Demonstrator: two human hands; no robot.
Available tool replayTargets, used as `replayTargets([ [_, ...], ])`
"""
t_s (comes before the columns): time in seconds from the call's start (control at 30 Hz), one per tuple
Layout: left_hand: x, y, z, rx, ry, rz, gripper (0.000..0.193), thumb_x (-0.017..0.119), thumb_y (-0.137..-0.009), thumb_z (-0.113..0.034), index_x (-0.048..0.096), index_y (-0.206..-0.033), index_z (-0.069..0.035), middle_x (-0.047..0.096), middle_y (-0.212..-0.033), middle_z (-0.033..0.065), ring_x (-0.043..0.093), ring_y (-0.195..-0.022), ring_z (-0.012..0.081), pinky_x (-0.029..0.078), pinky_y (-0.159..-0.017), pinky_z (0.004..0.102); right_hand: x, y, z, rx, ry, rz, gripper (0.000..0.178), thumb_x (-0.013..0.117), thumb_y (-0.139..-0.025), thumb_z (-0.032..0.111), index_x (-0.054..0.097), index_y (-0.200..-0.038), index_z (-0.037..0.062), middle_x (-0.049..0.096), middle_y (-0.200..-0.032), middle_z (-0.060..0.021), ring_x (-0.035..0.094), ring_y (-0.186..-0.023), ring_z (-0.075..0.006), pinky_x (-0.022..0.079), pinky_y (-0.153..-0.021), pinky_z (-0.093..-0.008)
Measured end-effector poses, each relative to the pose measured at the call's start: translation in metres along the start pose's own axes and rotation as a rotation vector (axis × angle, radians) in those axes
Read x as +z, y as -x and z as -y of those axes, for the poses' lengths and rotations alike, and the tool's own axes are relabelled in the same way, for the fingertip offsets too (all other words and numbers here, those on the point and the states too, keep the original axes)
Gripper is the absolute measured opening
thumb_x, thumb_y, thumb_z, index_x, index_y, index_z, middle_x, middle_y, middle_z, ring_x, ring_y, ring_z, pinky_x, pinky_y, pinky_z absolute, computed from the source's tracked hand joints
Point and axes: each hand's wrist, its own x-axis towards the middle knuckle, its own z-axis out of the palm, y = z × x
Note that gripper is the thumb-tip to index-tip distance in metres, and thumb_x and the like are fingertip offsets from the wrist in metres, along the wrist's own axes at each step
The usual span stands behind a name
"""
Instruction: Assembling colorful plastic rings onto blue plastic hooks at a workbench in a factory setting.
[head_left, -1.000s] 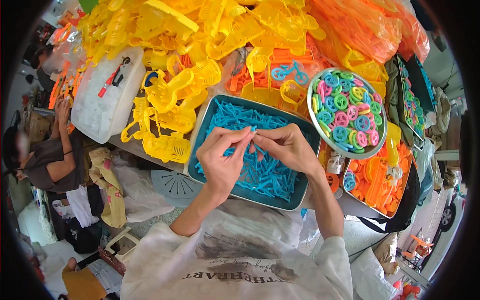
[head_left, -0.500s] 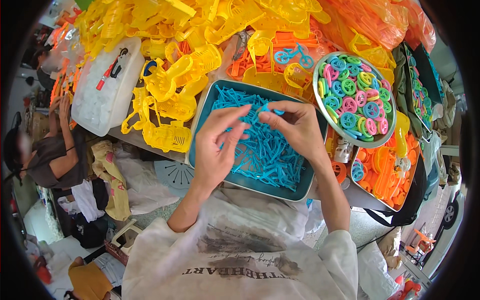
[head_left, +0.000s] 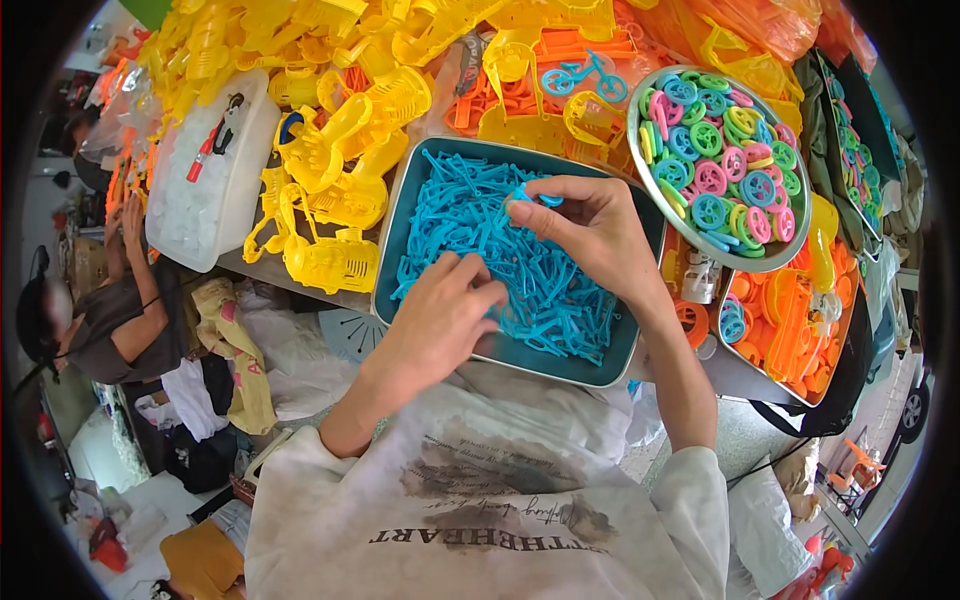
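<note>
A dark teal tray with a pale rim lies before me, heaped with thin blue plastic toy parts. My right hand is over its far right part, thumb and forefinger pinching a small blue plastic part. At the tray's near left, my left hand reaches down to the heap with bent fingers; thumb and fingers stand apart and nothing shows between them. The thumb is slightly smeared. Beyond the tray lies a blue toy bicycle on orange parts.
A round metal bowl of coloured wheels stands to the right, a bin of orange parts below it. Yellow plastic parts pile up behind. At left are a white tub with red-handled pliers and another person.
My left hand has left the right hand and dropped nearer, down to the blue heap. The right hand keeps its pinch on the blue part, slightly higher in view.
</note>
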Motion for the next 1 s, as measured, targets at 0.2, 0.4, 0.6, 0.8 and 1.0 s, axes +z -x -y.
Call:
replayTargets([
  [0.2, -0.006, -0.004, 0.005, -0.050, 0.160, -0.189, 0.017, 0.066, -0.078, 0.002, 0.065, -0.091, -0.007, 0.054, -0.092, 0.0091, 0.055, -0.088, 0.0286, 0.047, -0.078, 0.0399, 0.000, 0.000, 0.000, 0.008, -0.031, 0.012, 0.025, 0.075, -0.084, 0.016, 0.070, -0.101, -0.0031, 0.069, -0.084, -0.0042, 0.061, -0.072, -0.0063, 0.050, -0.064, -0.0211],
  [0.4, -0.018, 0.005, 0.009, -0.016, 0.042, 0.033, 0.010, 0.070, -0.076, -0.002, 0.066, -0.084, -0.007, 0.053, -0.090, 0.0081, 0.054, -0.089, 0.0266, 0.046, -0.079, 0.0381, 0.001, 0.001, -0.001, 0.012, 0.004, 0.019, 0.024, 0.075, -0.085, 0.015, 0.070, -0.101, -0.0033, 0.070, -0.084, -0.0045, 0.061, -0.072, -0.0063, 0.050, -0.064, -0.0213],
  [0.6, -0.012, 0.003, 0.010, 0.012, -0.097, 0.169, 0.007, 0.072, -0.074, -0.009, 0.066, -0.076, -0.007, 0.054, -0.088, 0.0075, 0.053, -0.089, 0.0262, 0.046, -0.080, 0.0375, 0.002, -0.001, 0.000, 0.009, 0.025, 0.030, 0.023, 0.074, -0.085, 0.014, 0.070, -0.101, -0.0028, 0.070, -0.085, -0.0041, 0.062, -0.073, -0.0069, 0.051, -0.065, -0.0215],
  [0.8, -0.013, -0.002, 0.011, 0.103, 0.056, 0.122, 0.011, 0.070, -0.077, -0.006, 0.065, -0.087, -0.004, 0.059, -0.091, 0.0066, 0.058, -0.089, 0.0241, 0.049, -0.077, 0.0336, 0.000, -0.001, -0.003, 0.034, 0.026, 0.034, 0.023, 0.073, -0.086, 0.014, 0.070, -0.101, -0.0025, 0.070, -0.087, -0.0050, 0.062, -0.076, -0.0066, 0.051, -0.067, -0.0211],
  [1.0, -0.016, -0.003, 0.019, -0.265, 0.940, -0.160, 0.012, 0.064, -0.089, -0.003, 0.059, -0.099, -0.001, 0.065, -0.099, 0.0081, 0.064, -0.086, 0.0131, 0.052, -0.063, 0.0285, 0.000, 0.002, 0.006, -0.027, 0.245, -0.018, 0.025, 0.075, -0.084, 0.018, 0.072, -0.098, -0.0032, 0.070, -0.085, -0.0054, 0.059, -0.071, -0.0068, 0.049, -0.064, -0.0224],
])
